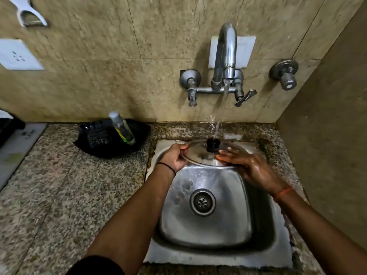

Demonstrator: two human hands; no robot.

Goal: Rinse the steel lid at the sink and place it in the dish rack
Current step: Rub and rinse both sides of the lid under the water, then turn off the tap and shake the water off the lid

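The round steel lid [200,153] with a black knob [212,144] is held flat over the far end of the steel sink [206,249]. My left hand [175,157] grips its left rim between thumb and fingers. My right hand [246,165], wet, lies with its fingers spread flat on the lid's top right of the knob. Water from the wall tap [226,54] falls onto the knob. No dish rack is in view.
A black tray [95,135] with a clear bottle [122,128] leaning in it sits on the granite counter [65,195] left of the sink. The drain [202,202] lies in the basin's middle. A tiled side wall [327,155] stands close on the right.
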